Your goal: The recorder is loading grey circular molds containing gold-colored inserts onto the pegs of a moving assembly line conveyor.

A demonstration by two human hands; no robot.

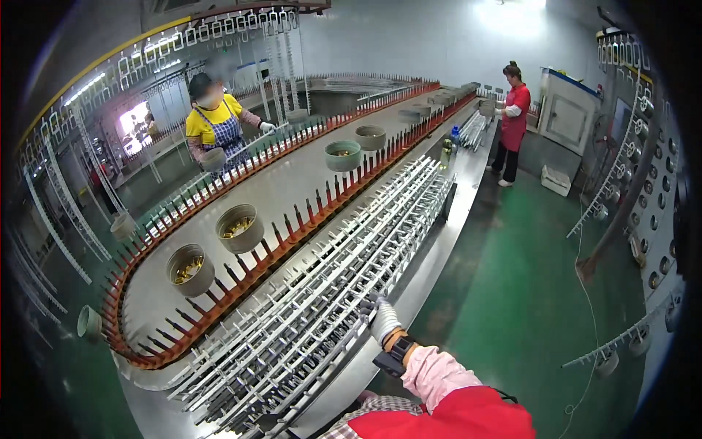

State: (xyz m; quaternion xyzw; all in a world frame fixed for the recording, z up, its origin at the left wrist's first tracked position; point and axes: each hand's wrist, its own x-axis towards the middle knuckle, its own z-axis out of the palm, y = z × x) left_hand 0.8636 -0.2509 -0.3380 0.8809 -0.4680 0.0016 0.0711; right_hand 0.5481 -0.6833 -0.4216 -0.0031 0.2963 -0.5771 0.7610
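My right hand (pixel 383 320), in a grey-and-white glove with dark fingertips, reaches to the near edge of a pile of metal racks (pixel 322 293). Its fingers curl round the bar of one rack at that edge. The racks are long, thin, silvery bars set with rows of short prongs, lying side by side along the bench. A black band with a dark device (pixel 395 355) is strapped at the wrist, below a pink sleeve (pixel 439 373). My left hand is out of the picture.
Beyond the racks runs a looped conveyor (pixel 212 314) with upright dark spindles. Round tubs (pixel 240 228) of small gold-coloured parts stand inside the loop. A person in yellow (pixel 216 121) is across it; another in red (pixel 514 110) stands farther along. Racks hang at both sides.
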